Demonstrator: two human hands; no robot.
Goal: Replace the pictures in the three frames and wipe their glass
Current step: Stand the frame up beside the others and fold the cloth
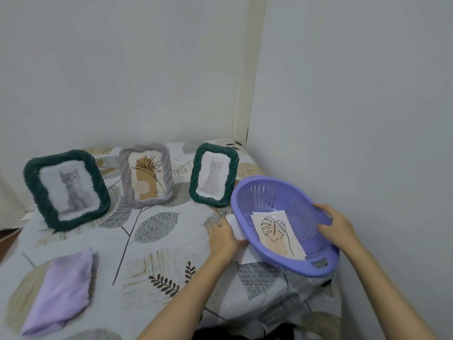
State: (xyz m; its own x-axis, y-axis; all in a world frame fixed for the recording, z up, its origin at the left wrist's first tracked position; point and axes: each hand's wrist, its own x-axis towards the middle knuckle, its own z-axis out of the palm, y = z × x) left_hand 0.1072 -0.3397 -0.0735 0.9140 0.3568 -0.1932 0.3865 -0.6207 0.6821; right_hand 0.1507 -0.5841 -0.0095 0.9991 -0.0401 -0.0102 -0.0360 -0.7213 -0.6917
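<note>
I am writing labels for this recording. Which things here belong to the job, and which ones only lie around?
For the job:
- large dark green woven frame, kitten picture
- grey woven frame, plant drawing
- small dark green woven frame, kitten picture
- leaf drawing print in purple plastic basket
- folded lilac cloth
- white paper under left hand

Only lying around:
- leaf-patterned tablecloth

Three woven frames standing in a row at the back: dark green woven frame left, grey woven frame centre, smaller green woven frame right. Folded lilac cloth front left. Purple slotted plastic basket right, holding leaf line-drawing print.
</note>
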